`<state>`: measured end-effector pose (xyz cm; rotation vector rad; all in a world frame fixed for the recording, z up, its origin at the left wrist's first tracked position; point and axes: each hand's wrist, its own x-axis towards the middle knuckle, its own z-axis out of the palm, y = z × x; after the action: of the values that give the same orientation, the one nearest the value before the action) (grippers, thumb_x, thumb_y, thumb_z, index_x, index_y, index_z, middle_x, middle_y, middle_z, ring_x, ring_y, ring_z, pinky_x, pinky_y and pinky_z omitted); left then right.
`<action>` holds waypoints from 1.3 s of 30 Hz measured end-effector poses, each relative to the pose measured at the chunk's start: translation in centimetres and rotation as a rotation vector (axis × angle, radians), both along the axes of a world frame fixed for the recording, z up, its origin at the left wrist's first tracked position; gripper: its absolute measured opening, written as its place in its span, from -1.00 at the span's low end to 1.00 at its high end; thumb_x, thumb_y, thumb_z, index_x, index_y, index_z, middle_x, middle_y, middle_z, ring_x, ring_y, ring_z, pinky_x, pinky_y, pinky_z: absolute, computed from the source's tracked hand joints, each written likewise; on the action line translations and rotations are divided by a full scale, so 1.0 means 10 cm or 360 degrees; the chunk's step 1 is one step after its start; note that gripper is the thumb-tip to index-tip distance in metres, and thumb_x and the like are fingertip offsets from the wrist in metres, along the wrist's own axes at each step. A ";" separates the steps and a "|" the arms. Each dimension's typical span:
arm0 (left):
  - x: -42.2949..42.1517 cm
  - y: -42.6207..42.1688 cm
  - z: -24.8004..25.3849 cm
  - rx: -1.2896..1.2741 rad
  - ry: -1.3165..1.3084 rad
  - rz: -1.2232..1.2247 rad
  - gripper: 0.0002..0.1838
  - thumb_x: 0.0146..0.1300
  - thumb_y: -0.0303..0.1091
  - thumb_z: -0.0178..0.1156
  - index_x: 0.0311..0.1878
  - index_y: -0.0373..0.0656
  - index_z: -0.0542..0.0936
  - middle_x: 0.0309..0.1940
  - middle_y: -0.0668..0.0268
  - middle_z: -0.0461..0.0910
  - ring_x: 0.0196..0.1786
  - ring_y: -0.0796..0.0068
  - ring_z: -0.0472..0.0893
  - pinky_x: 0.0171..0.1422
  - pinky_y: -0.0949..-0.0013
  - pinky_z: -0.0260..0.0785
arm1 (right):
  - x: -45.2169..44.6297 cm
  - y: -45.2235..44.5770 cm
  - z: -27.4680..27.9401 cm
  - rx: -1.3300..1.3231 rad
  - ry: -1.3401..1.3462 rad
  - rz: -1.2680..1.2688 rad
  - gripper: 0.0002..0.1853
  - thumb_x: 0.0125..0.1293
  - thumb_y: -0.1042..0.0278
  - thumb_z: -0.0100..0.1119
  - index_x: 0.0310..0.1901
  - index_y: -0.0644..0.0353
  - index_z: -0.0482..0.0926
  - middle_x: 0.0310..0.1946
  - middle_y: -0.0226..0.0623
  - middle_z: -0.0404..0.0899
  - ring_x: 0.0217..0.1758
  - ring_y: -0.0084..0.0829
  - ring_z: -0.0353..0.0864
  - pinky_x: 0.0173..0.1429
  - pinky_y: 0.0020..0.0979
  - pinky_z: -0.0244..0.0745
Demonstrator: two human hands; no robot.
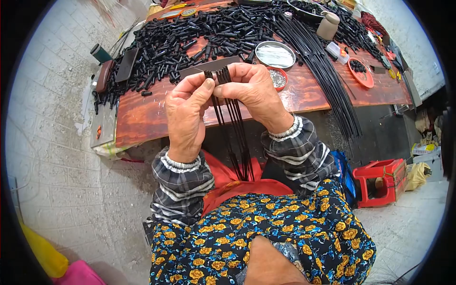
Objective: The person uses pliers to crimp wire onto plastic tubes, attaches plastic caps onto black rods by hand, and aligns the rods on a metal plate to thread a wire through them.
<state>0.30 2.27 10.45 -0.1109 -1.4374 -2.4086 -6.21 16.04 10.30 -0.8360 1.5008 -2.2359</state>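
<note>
Both my hands are raised over the table's front edge, pinching the upper ends of thin black rods (237, 130). Between the thumb and fingers of my left hand (186, 114) are a few rods at the left of the bunch. My right hand (256, 92) is closed on a larger group, its thumb across the rods just below their tops. The rods hang down side by side toward my lap, over a red cloth (223, 192). Near my right fingers stands a red-rimmed dish (285, 84) of small shiny pieces. Exactly what my fingertips press is too small to tell.
Short black tubes (228, 28) are heaped across the wooden table (142, 118). A bundle of long black rods (327, 76) overhangs its front edge. Behind the dish is a round tray (259, 46) of thin white strips. A red stool (380, 180) stands at right.
</note>
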 end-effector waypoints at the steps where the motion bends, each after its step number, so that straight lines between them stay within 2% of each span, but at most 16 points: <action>1: 0.00 0.01 0.01 0.0029 -0.0007 -0.0021 -0.84 0.27 -0.49 0.22 -0.10 -0.30 0.60 -0.27 0.34 0.65 -0.29 0.63 0.59 -0.20 0.54 0.45 | -0.02 0.00 -0.01 -0.0039 -0.0004 0.0046 -0.82 0.14 0.48 0.32 -0.21 0.32 0.63 -0.40 -0.38 0.64 -0.39 -0.63 0.58 -0.23 -0.57 0.51; 5: 0.01 0.03 0.02 0.0132 -0.0017 -0.0098 -0.82 0.29 -0.44 0.22 -0.09 -0.30 0.59 -0.30 0.36 0.63 -0.30 0.64 0.57 -0.21 0.53 0.43 | -0.11 0.01 -0.07 -0.0049 0.0014 0.0162 -0.84 0.18 0.45 0.32 -0.22 0.31 0.63 -0.42 -0.40 0.63 -0.41 -0.63 0.54 -0.26 -0.57 0.48; 7: 0.02 0.06 0.08 0.0139 -0.0043 -0.0117 -0.83 0.29 -0.43 0.22 -0.10 -0.30 0.60 -0.30 0.37 0.63 -0.29 0.64 0.56 -0.20 0.53 0.42 | -0.17 0.02 -0.12 -0.0135 -0.0070 0.0394 -0.84 0.20 0.43 0.32 -0.24 0.31 0.64 -0.42 -0.38 0.63 -0.41 -0.63 0.55 -0.26 -0.57 0.48; 12: -0.05 0.10 0.05 0.0153 -0.0060 0.0004 -0.87 0.28 -0.45 0.24 -0.18 -0.32 0.63 -0.31 0.39 0.62 -0.27 0.65 0.54 -0.15 0.56 0.39 | -0.05 0.02 -0.05 -0.0037 0.0085 0.0214 -0.86 0.21 0.42 0.33 -0.27 0.33 0.65 -0.47 -0.41 0.62 -0.43 -0.67 0.54 -0.32 -0.59 0.45; 14: -0.06 0.17 0.02 0.0059 0.0156 0.0300 -0.91 0.26 -0.49 0.24 -0.24 -0.32 0.64 -0.31 0.38 0.62 -0.25 0.66 0.55 -0.10 0.57 0.39 | 0.03 -0.01 -0.04 0.0154 0.0206 -0.0135 -0.88 0.20 0.45 0.34 -0.30 0.33 0.66 -0.49 -0.47 0.60 -0.45 -0.73 0.50 -0.39 -0.64 0.42; 18: -0.11 0.24 -0.03 0.0147 0.0178 0.0438 -0.95 0.24 -0.55 0.23 -0.26 -0.33 0.63 -0.32 0.38 0.61 -0.24 0.66 0.55 -0.07 0.57 0.41 | 0.05 -0.03 -0.07 0.0192 0.0364 -0.0308 -0.89 0.19 0.46 0.34 -0.34 0.34 0.66 -0.46 -0.50 0.60 -0.43 -0.77 0.48 -0.41 -0.67 0.40; 22: -0.18 0.26 -0.04 0.0182 0.0143 0.0483 -0.97 0.23 -0.56 0.24 -0.27 -0.31 0.63 -0.33 0.40 0.59 -0.26 0.67 0.53 -0.09 0.57 0.39 | 0.03 -0.06 -0.04 0.0239 0.0320 -0.0314 -0.88 0.19 0.47 0.33 -0.32 0.36 0.66 -0.43 -0.48 0.61 -0.41 -0.76 0.50 -0.38 -0.66 0.43; 24: -0.23 0.24 -0.10 0.0041 0.0212 0.0587 -0.98 0.23 -0.56 0.24 -0.28 -0.30 0.63 -0.34 0.41 0.58 -0.27 0.68 0.52 -0.10 0.58 0.37 | -0.01 -0.11 -0.07 0.0078 0.0153 -0.0226 -0.86 0.21 0.46 0.31 -0.26 0.37 0.65 -0.41 -0.48 0.62 -0.39 -0.74 0.51 -0.35 -0.66 0.45; 28: -0.30 0.17 -0.16 -0.0041 0.0158 0.0667 -0.94 0.26 -0.52 0.24 -0.24 -0.29 0.63 -0.34 0.42 0.58 -0.28 0.69 0.50 -0.09 0.57 0.36 | -0.17 -0.13 -0.16 0.0135 0.0043 -0.0036 -0.83 0.24 0.45 0.28 -0.19 0.36 0.64 -0.37 -0.47 0.63 -0.35 -0.72 0.53 -0.27 -0.64 0.48; 30: -0.32 0.08 -0.18 -0.0051 0.0088 0.0389 -0.87 0.30 -0.43 0.22 -0.18 -0.30 0.64 -0.33 0.42 0.58 -0.27 0.69 0.51 -0.07 0.55 0.37 | -0.22 -0.11 -0.18 0.0029 0.0033 0.0093 -0.82 0.26 0.45 0.25 -0.15 0.35 0.64 -0.33 -0.47 0.63 -0.29 -0.72 0.54 -0.20 -0.61 0.49; 32: -0.29 -0.02 -0.19 0.0113 -0.0052 0.0152 -0.77 0.35 -0.30 0.18 -0.11 -0.28 0.65 -0.26 0.40 0.61 -0.23 0.65 0.55 -0.10 0.50 0.43 | -0.26 -0.05 -0.15 -0.0011 0.0054 0.0100 -0.79 0.27 0.43 0.25 -0.11 0.33 0.64 -0.29 -0.47 0.65 -0.24 -0.71 0.55 -0.13 -0.61 0.45; 34: -0.32 -0.30 -0.43 -0.0130 -0.0146 0.0352 -0.77 0.35 -0.31 0.17 -0.09 -0.27 0.65 -0.25 0.38 0.62 -0.24 0.63 0.56 -0.12 0.50 0.45 | -0.37 -0.01 -0.24 0.0101 0.0027 0.0034 -0.79 0.26 0.42 0.25 -0.11 0.32 0.64 -0.28 -0.45 0.65 -0.25 -0.70 0.56 -0.13 -0.62 0.44; 35: -0.37 -0.41 -0.54 -0.0383 -0.0271 0.0614 -0.78 0.34 -0.36 0.17 -0.08 -0.30 0.65 -0.26 0.38 0.61 -0.25 0.64 0.56 -0.15 0.53 0.45 | -0.39 0.01 -0.25 0.0119 -0.0023 0.0007 -0.80 0.26 0.42 0.26 -0.12 0.31 0.64 -0.28 -0.44 0.66 -0.24 -0.68 0.57 -0.11 -0.61 0.45; 36: -0.42 -0.53 -0.64 -0.0544 -0.0354 0.0682 -0.81 0.29 -0.44 0.18 -0.12 -0.33 0.67 -0.29 0.38 0.61 -0.25 0.64 0.55 -0.21 0.53 0.43 | -0.43 0.01 -0.30 0.0136 0.0021 -0.0043 -0.81 0.26 0.43 0.25 -0.12 0.32 0.64 -0.27 -0.41 0.67 -0.24 -0.67 0.58 -0.10 -0.61 0.46; 38: -0.53 -0.70 -0.78 -0.1195 -0.0307 0.0794 -0.81 0.18 -0.49 0.22 -0.15 -0.27 0.69 -0.39 0.36 0.57 -0.32 0.59 0.54 -0.25 0.51 0.40 | -0.47 0.00 -0.33 0.0128 0.0029 -0.0064 -0.82 0.27 0.45 0.24 -0.12 0.32 0.64 -0.27 -0.41 0.67 -0.24 -0.67 0.58 -0.09 -0.60 0.48; 39: -0.59 -0.74 -0.85 -0.1193 -0.0323 0.0794 -0.81 0.18 -0.49 0.22 -0.15 -0.27 0.69 -0.39 0.36 0.57 -0.32 0.59 0.54 -0.25 0.51 0.40 | -0.47 0.00 -0.34 0.0133 0.0016 -0.0057 -0.82 0.27 0.45 0.24 -0.12 0.32 0.64 -0.27 -0.41 0.67 -0.24 -0.67 0.58 -0.09 -0.60 0.48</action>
<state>-5.63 -5.17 2.00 0.2920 -2.0915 -1.4376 -10.95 16.03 6.94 -0.8027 1.6143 -2.1802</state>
